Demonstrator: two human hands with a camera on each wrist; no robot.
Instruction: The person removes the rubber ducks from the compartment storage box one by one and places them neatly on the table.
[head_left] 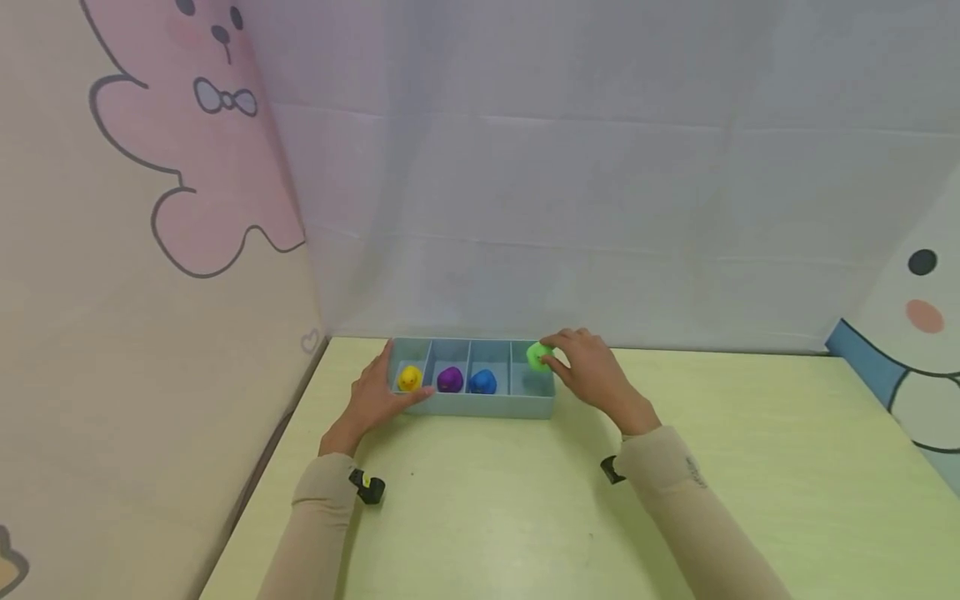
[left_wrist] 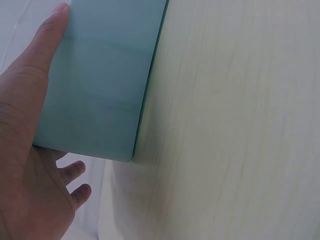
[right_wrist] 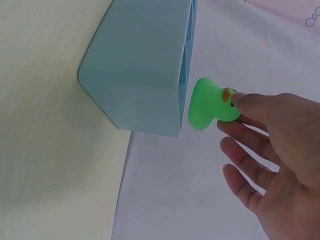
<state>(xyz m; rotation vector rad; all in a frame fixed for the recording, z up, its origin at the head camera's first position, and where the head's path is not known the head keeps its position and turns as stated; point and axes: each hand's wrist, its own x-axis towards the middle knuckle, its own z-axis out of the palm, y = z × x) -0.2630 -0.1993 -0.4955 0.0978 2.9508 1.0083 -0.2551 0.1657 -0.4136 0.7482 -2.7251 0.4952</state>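
I pinch the small green rubber duck [right_wrist: 209, 103] by its head in my right hand [head_left: 592, 371], just above the open top of the rightmost, vacant compartment of the long pale blue plastic divider tray [head_left: 480, 407] on the yellow-green desk [head_left: 525, 500]; that slot lies straight beneath it. My left hand [head_left: 378, 398], fingers straight, braces the tray's left end.
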